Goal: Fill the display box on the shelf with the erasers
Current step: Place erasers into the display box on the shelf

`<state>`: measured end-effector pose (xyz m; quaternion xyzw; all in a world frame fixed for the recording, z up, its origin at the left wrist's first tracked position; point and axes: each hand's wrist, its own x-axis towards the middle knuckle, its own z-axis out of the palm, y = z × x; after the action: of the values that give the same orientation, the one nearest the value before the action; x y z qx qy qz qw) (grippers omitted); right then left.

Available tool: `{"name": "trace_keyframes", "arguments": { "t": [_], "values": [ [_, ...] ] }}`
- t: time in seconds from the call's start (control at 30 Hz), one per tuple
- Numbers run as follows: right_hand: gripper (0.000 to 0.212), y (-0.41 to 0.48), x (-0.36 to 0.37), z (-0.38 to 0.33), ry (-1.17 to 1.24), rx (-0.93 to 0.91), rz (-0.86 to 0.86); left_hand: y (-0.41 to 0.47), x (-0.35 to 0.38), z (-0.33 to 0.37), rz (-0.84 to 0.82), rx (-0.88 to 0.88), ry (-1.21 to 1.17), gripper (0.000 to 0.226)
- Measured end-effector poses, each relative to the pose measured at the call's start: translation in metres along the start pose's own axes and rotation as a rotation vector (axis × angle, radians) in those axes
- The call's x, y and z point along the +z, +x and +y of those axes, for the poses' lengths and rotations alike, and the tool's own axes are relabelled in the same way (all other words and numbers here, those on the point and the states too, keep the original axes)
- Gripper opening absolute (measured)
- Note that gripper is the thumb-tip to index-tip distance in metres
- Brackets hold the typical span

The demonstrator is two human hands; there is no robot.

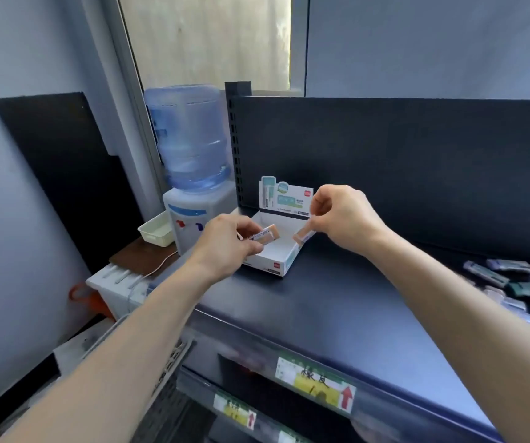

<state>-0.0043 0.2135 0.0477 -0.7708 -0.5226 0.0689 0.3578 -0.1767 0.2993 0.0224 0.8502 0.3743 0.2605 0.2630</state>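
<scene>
1. Here's the dark blue metal shelf top, running from near centre off to the right, with a dark back panel rising at its far edge.
2. A yellow-and-green price label with a red arrow sits on the shelf's near front edge.
3. Off the left end stands a white water dispenser with a clear blue bottle, a small white plastic basket just beside it, grey-blue walls all round.
4. The white cardboard display box sits at the shelf's far left, its printed header card upright at the back.
5. The left hand is at the box's left wall, fingers curled round a peach eraser in a white sleeve, which pokes in over the box.
6. The right hand is over the box's right side, fingertips pinching a second peach eraser, tilted down at the right wall.
7. Far right on the shelf, well apart from both hands, lies a blurred loose pile of wrapped erasers.
</scene>
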Motion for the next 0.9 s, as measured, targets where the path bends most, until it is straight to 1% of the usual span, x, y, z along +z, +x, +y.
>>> {"name": "trace_keyframes", "arguments": {
  "t": [0.07,0.17,0.2,0.3,0.33,0.4,0.5,0.57,0.63,0.73,0.83,0.9],
  "values": [
    [0.026,0.015,0.004,0.001,0.011,0.002,-0.003,0.011,-0.001,-0.005,-0.005,-0.013,0.009,0.012],
    [0.025,0.035,0.008,0.005,0.039,0.0,-0.027,0.025,0.0,-0.012,0.005,-0.054,-0.015,0.021],
    [0.028,0.04,0.009,0.006,0.043,-0.002,-0.038,0.029,0.001,-0.012,0.0,-0.064,-0.021,0.024],
    [0.037,0.054,0.013,0.007,0.053,0.006,-0.07,0.042,0.003,-0.014,-0.001,-0.096,-0.014,0.021],
    [0.036,0.058,0.015,0.007,0.051,0.006,-0.077,0.046,0.004,-0.014,0.006,-0.104,-0.005,0.018],
    [0.026,0.065,0.019,0.008,0.023,0.003,-0.087,0.053,0.006,-0.014,0.004,-0.118,0.017,0.014],
    [0.013,0.073,0.026,0.007,-0.053,-0.018,-0.104,0.065,0.006,-0.02,-0.005,-0.145,-0.009,0.019],
    [0.007,0.078,0.031,0.005,-0.084,-0.027,-0.117,0.073,0.007,-0.025,0.006,-0.177,-0.059,0.017],
    [0.012,0.082,0.038,0.003,-0.118,-0.007,-0.125,0.082,0.008,-0.032,-0.002,-0.217,-0.1,0.015],
    [0.019,0.088,0.053,0.003,-0.182,0.025,-0.125,0.092,0.01,-0.044,-0.066,-0.262,-0.153,0.013],
    [0.018,0.093,0.065,0.003,-0.252,0.041,-0.131,0.1,0.011,-0.054,-0.139,-0.254,-0.181,0.011],
    [0.017,0.096,0.071,0.004,-0.284,0.052,-0.13,0.105,0.01,-0.059,-0.17,-0.215,-0.163,0.013]
  ]
}}
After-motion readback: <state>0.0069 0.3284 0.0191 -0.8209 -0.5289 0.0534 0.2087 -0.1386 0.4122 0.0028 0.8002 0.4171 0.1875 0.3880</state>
